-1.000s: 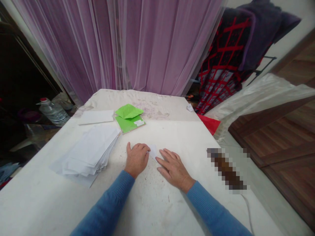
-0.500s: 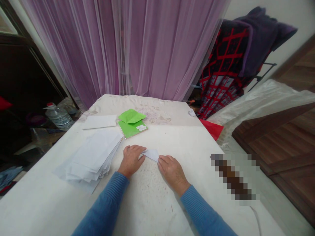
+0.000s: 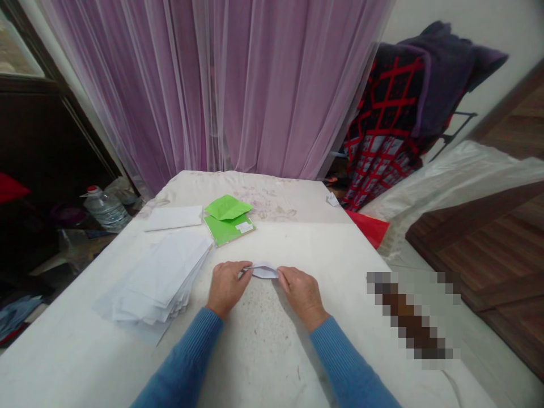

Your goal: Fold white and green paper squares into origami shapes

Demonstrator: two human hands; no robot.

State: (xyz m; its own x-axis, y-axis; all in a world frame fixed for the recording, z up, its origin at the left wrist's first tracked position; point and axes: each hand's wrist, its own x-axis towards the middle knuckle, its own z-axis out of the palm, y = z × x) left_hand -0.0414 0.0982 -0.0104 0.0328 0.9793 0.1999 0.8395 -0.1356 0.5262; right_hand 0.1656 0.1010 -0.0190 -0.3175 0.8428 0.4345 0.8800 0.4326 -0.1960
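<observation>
A small folded white paper [image 3: 264,271] is held between my two hands over the middle of the table, its layers bowed apart in the centre. My left hand [image 3: 228,285] pinches its left end between thumb and fingers. At the right end, my right hand [image 3: 301,292] grips it the same way. To the left of my left hand lies a loose stack of white paper sheets [image 3: 159,277]. Beyond the hands, a green folded paper [image 3: 228,207] rests partly on a packet of green paper [image 3: 227,229] with a white label.
The white table cover [image 3: 272,368] has small dark specks near me. A flat white pad [image 3: 174,218] lies at back left, and a crumpled paper scrap [image 3: 332,199] at the far right corner. Something red [image 3: 369,226] hangs by the right edge. A pixelated brown object [image 3: 408,314] lies at right.
The folded paper now bows apart in the middle, where it looked like a flat triangle before. My right hand has shifted from lying flatter to pinching its end. The view has tilted slightly.
</observation>
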